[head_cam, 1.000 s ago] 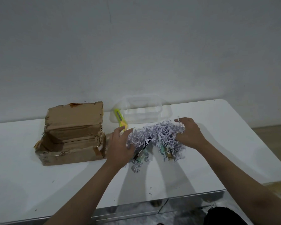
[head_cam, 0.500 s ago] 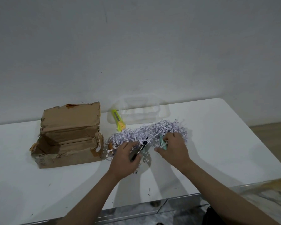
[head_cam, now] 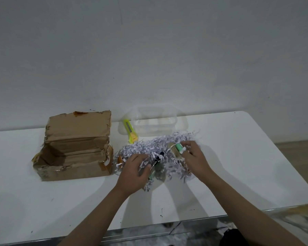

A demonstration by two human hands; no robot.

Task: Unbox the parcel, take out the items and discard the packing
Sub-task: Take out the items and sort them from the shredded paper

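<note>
An open, torn cardboard box (head_cam: 75,150) lies on the white table (head_cam: 238,157) at the left, its inside empty as far as I see. Right of it spreads a heap of pale shredded paper (head_cam: 167,144). My right hand (head_cam: 194,157) grips a small item with a green and white cap and tan wrapping (head_cam: 177,148) just above the heap. My left hand (head_cam: 135,171) rests on the heap's near left side, fingers curled around a dark slim item with a green end (head_cam: 156,163).
A yellow utility knife (head_cam: 130,131) lies behind the shreds, beside a clear plastic container (head_cam: 155,121) against the wall. The table's front edge runs close below my forearms, and its right corner is rounded.
My right hand has lifted the green-capped item out of the shreds. My left hand has shifted slightly onto the dark item. The heap is spread wider than a second ago.
</note>
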